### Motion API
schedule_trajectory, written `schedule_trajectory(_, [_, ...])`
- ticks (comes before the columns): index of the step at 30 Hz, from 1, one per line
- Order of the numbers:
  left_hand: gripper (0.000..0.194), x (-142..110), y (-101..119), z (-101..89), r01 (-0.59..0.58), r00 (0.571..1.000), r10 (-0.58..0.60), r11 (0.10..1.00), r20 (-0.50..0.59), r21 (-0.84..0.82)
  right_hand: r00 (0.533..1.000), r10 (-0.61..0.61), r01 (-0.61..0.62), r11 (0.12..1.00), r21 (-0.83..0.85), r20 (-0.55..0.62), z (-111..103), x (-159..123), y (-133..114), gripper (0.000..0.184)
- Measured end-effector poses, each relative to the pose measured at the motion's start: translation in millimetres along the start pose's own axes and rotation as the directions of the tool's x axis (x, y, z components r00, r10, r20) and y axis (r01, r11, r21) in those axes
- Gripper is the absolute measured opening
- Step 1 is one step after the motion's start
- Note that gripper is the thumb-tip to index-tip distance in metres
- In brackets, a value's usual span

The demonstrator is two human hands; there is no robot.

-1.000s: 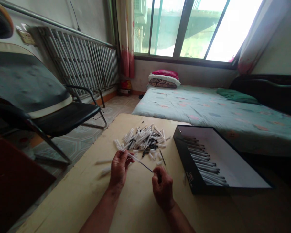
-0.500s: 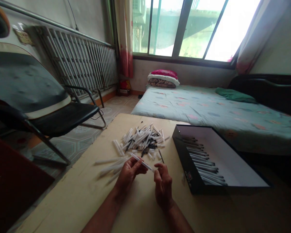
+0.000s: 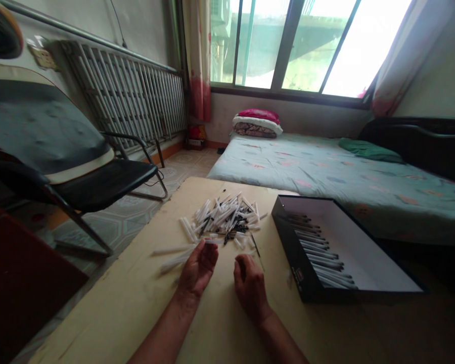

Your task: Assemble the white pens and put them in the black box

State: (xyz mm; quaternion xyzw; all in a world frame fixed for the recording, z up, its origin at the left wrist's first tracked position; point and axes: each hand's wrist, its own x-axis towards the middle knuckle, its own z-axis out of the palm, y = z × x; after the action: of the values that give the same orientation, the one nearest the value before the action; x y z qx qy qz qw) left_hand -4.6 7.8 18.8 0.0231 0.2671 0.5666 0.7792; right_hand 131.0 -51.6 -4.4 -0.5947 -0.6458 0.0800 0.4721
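Observation:
My left hand (image 3: 199,267) is over the table with its palm turned to the right. A whitish pen barrel (image 3: 213,241) lies at its thumb and fingertips, apparently pinched there. My right hand (image 3: 250,285) is to its right, fingers curled in; whether anything is inside them is hidden. Beyond the hands spreads a pile of white pen parts (image 3: 227,212) mixed with black pieces (image 3: 233,233). Longer white tubes (image 3: 174,260) lie left of my left hand. A thin dark rod (image 3: 255,244) lies just past my right hand.
An open black box (image 3: 288,247) with a white inside stands on the right of the table (image 3: 109,313), holding a row of pens (image 3: 324,255). A bed (image 3: 299,156) is beyond the table. To the left are a folding chair (image 3: 106,184) and a radiator (image 3: 132,96).
The dark refill between my hands slid into the barrel and no longer shows. My right hand has come away from the barrel, which now points right at my left fingertips.

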Motion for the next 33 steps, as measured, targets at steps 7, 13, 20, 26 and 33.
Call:
schedule_trajectory(7, [0.01,3.2,-2.0,-8.3,-0.022,0.999,0.019,0.998,0.048,0.06,0.984,0.052,-0.017,0.979,-0.203,0.171,12.8,33.9,0.1,0.023])
schedule_trajectory(13, [0.008,6.6,-0.7,-13.3,-0.039,0.994,0.032,0.997,0.1,0.063,0.966,0.159,-0.076,0.929,-0.363,0.206,29.5,64.6,-8.4,0.01])
schedule_trajectory(20, [0.006,3.7,-3.4,-10.7,-0.045,0.993,0.033,0.993,0.111,0.107,0.947,0.247,-0.137,0.888,-0.438,0.204,38.0,67.9,-11.3,0.011])
schedule_trajectory(26, [0.006,3.8,-4.8,-10.2,-0.087,0.992,0.07,0.981,0.101,0.174,0.956,0.21,-0.117,0.913,-0.391,0.204,22.5,58.8,-0.3,0.012])
schedule_trajectory(33, [0.017,1.7,-10.8,-4.9,-0.184,0.979,0.149,0.937,0.138,0.297,0.937,0.327,-0.347,0.841,0.415,0.121,-10.9,23.7,10.1,0.019])
